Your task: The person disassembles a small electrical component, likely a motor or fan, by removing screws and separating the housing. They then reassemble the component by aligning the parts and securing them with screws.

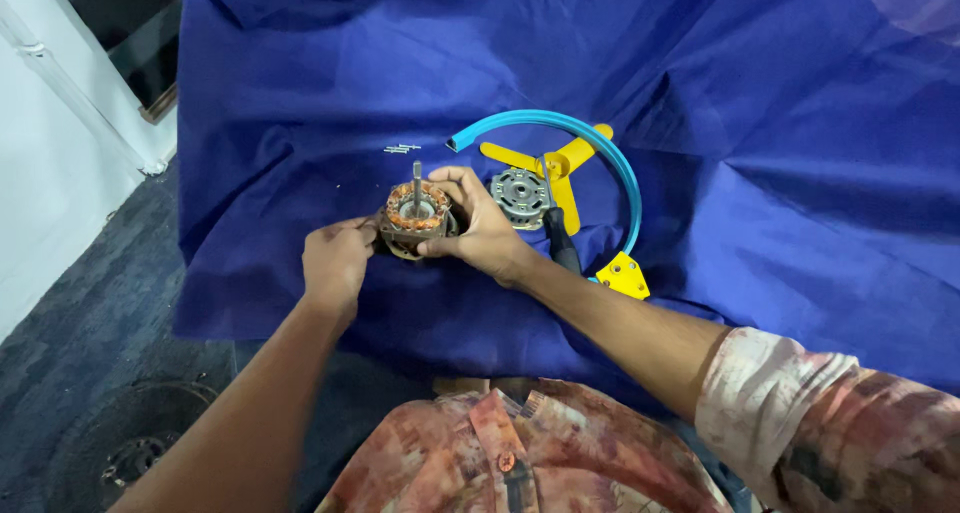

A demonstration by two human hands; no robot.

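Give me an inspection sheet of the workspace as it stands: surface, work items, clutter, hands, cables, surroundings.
Surface: wrinkled blue cloth draped over the work area.
Work items: small motor with copper windings and an upright shaft, held between both hands; round metal end cover lying beside it on the cloth.
Clutter: yellow three-blade fan piece, curved blue ring segment with a yellow bracket, black tool handle, a few small screws.
Hands: left hand grips the motor's left side; right hand wraps its right side and top.
Cables: nothing seen.
Surroundings: dark carpeted floor, round dark grille on the floor, white wall at left.
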